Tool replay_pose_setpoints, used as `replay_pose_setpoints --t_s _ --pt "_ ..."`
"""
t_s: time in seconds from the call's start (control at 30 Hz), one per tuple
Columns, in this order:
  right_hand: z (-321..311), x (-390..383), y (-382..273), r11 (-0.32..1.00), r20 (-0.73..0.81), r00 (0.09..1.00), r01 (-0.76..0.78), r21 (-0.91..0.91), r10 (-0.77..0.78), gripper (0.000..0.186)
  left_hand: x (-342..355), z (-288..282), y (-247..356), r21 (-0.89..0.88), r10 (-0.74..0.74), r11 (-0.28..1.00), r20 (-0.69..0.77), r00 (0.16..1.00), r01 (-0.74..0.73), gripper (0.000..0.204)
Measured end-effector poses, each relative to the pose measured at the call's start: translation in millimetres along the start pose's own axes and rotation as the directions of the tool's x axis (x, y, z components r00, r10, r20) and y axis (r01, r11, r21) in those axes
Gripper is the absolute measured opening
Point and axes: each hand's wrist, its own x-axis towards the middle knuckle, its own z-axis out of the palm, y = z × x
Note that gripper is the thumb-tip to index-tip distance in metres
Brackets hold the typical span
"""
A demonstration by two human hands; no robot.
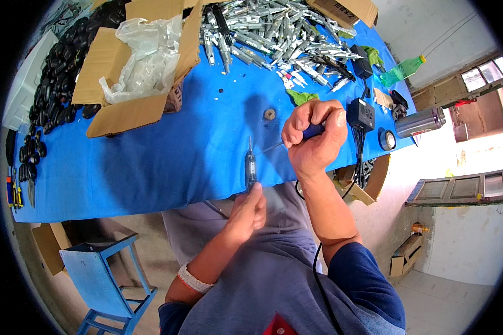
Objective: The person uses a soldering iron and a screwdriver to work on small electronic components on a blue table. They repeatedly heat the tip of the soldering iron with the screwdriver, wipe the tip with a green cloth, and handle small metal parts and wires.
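I judge the step in hand to be working on one pen-shaped grey part (251,166) with a slim tool, and the part is in the middle of the frame, needle-like end up, above the table's front edge. My left hand (247,213) pinches its lower end between thumb and fingers; my right hand (317,138) is curled round a blue-handled tool (313,132), its thin shaft angled down-left to the part's upper end. Screwdriver or soldering iron, I can't tell, nor whether the tip touches. As I read it, the next move calls for a steady left pinch and small, controlled wrist work on the right. For room, I have bare blue tablecloth (167,162) left of the part, up to the open carton (103,70) at upper left. Tighter is the right side, where a black adapter box (361,114) with hanging cords is just beside the right hand. A small round disc (270,114) lies above the part, and the heap of grey pieces (285,36) bounds the top.
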Motion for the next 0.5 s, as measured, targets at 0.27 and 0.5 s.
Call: replay_pose_setpoints --t_s 0.27,0.5 --pt "-0.4 0.6 -0.6 1.0 -0.025 1.0 -0.012 -0.011 0.012 0.039 0.7 -0.9 -0.3 0.002 -0.003 1.0 0.01 1.0 0.003 0.044" --pt "-4.2 2.9 -0.3 0.999 -0.024 1.0 0.003 0.054 -0.002 0.04 0.7 0.2 0.9 0.006 -0.007 1.0 0.015 1.0 0.007 0.044"
